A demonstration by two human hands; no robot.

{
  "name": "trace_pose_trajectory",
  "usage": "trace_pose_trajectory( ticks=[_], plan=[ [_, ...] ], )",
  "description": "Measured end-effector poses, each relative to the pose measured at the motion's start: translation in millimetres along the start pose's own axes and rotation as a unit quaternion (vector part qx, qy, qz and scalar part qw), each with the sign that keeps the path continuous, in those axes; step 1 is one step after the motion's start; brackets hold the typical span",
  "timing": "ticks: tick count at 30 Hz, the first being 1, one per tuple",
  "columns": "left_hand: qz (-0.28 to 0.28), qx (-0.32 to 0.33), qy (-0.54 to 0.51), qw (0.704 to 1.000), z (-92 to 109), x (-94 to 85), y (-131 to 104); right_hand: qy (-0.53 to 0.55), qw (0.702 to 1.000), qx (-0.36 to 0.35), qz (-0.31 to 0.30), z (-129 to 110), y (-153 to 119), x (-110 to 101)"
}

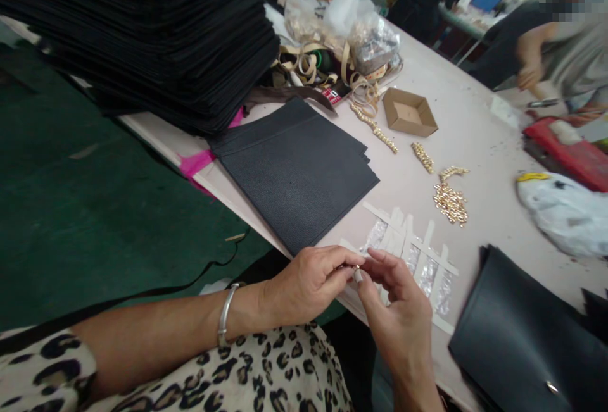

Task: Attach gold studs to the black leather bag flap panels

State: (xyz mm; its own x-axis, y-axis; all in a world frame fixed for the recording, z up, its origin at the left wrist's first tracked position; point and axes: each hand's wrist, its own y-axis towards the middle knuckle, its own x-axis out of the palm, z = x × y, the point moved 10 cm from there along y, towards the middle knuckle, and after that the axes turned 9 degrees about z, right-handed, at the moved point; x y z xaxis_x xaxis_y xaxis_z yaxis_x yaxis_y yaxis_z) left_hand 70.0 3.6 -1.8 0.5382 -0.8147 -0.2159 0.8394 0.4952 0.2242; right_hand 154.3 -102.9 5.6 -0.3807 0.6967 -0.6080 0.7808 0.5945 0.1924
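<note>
My left hand (313, 282) and my right hand (394, 285) meet at the table's front edge, fingertips pinched around a small gold metal piece (357, 268). Most of that piece is hidden by the fingers. Just behind my hands lie white strips (408, 241) over clear plastic. A stack of black leather panels (299, 171) rests beyond my left hand. Loose gold pieces (451, 204) form a pile farther back, near rows of gold pieces (422, 157). At the lower right is a black leather item (527, 330) with a metal fitting (551, 388).
A tall black stack (156, 38) fills the upper left. An open cardboard box (409, 112) stands behind the gold pieces, beside bags and straps (342, 26). White plastic bag (565, 212) and red item (565, 152) lie right. Another person's arm (532, 57) shows across the table.
</note>
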Motion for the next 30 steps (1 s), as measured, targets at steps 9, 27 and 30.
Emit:
trace_pose_trajectory(
  ticks=[9, 27, 30],
  plan=[
    [0.029, 0.063, 0.058, 0.996, 5.7, -0.8, -2.1, -0.057, 0.994, -0.067, 0.069, -26.1, -1.2, 4.2],
    [0.095, -0.08, -0.058, 0.991, -20.8, -33.2, 6.4, -0.086, 0.98, -0.175, 0.041, -55.5, 13.7, 30.6],
    [0.107, -0.109, -0.069, 0.986, -30.4, -36.6, 5.4, -0.107, 0.963, -0.244, 0.036, -69.7, 15.2, 35.4]
  ],
)
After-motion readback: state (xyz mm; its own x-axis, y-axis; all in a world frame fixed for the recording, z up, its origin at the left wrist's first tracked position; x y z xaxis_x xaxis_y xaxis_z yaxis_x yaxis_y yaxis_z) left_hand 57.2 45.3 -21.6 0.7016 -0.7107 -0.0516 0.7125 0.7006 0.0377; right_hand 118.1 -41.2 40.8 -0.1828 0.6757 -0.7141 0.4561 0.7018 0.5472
